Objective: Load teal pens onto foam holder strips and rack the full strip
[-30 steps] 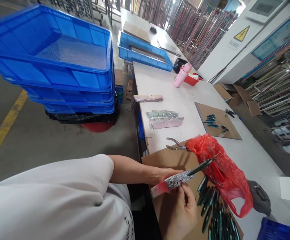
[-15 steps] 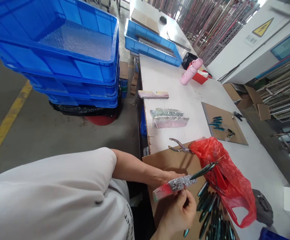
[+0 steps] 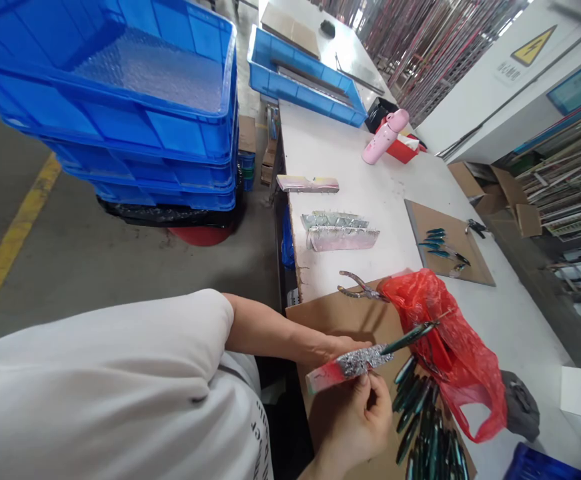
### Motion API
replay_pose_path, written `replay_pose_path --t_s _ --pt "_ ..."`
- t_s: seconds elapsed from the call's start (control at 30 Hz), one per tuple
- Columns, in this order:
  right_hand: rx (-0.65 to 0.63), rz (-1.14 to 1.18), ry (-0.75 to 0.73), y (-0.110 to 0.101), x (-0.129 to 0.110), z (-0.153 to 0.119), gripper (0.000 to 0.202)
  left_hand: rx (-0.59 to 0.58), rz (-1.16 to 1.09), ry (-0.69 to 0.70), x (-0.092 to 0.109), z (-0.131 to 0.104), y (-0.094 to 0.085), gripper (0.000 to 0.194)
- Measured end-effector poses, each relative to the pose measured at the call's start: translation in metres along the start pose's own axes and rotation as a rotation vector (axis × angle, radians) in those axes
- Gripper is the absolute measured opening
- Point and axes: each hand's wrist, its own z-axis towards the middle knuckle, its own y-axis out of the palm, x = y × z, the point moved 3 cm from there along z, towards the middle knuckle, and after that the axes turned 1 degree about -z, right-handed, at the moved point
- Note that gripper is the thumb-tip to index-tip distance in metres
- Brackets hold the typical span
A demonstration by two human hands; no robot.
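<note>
My left hand (image 3: pixel 346 346) is closed around the far side of a flat bar (image 3: pixel 327 377), its fingers mostly hidden. The bar has a red and whitish end and a crumpled silver-foil section. From the foil end sticks a slender, glossy dark green lure-shaped piece (image 3: pixel 409 338), its thin tip over a red plastic bag (image 3: pixel 457 357). My right hand (image 3: pixel 365 417) pinches thumb and forefinger together at the bar's lower edge; whatever is between them is too small to make out. Several similar dark green pieces (image 3: pixel 427 423) lie on cardboard (image 3: pixel 330 320) beside it.
Pliers (image 3: pixel 360 288) lie by the red bag. Further off are bars with pale edges (image 3: pixel 343 239), a board (image 3: pixel 450 243) with several teal pieces, a pink bottle (image 3: pixel 385 138) and a light blue tray (image 3: pixel 305 80). Stacked blue crates (image 3: pixel 145 127) stand left of the table.
The view has shifted slightly. Both hands keep nearly the same hold on the bar, and the right fingertips stay pinched at its lower edge.
</note>
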Motion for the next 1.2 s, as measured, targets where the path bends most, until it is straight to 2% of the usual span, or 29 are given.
replay_pose_path --t_s 0.03,0.17,0.33,0.63,0.83,0.9,0.97,1.07,1.2 --pt "0.014 0.034 0.016 0.001 -0.001 -0.001 0.021 0.018 -0.003 0.014 0.001 -0.003 0.0 0.035" --pt "0.059 0.15 0.065 0.003 -0.002 -0.001 0.019 0.018 0.003 0.209 0.004 -0.009 0.002 0.019" --pt "0.1 0.209 0.117 0.002 0.003 -0.001 0.021 -0.008 -0.002 0.293 0.0 -0.006 0.003 0.018" --pt "0.074 0.083 0.212 -0.006 -0.006 -0.008 0.028 0.087 0.051 0.249 -0.009 0.016 0.001 0.034" --pt "0.167 0.113 0.264 -0.006 -0.004 -0.007 0.028 0.181 0.112 0.236 -0.01 0.009 0.0 0.038" --pt "0.147 0.103 0.284 -0.011 0.0 -0.007 0.027 0.262 0.17 0.204 -0.01 0.005 0.001 0.044" --pt "0.075 0.118 0.311 -0.019 0.006 -0.006 0.027 0.318 0.243 0.158 -0.012 0.001 0.005 0.052" --pt "-0.001 0.217 0.364 -0.034 0.012 -0.004 0.029 0.263 0.263 0.182 -0.017 -0.004 0.013 0.06" --pt "0.01 0.264 0.334 -0.05 0.007 0.0 0.031 0.206 0.265 0.226 -0.022 -0.007 0.017 0.064"
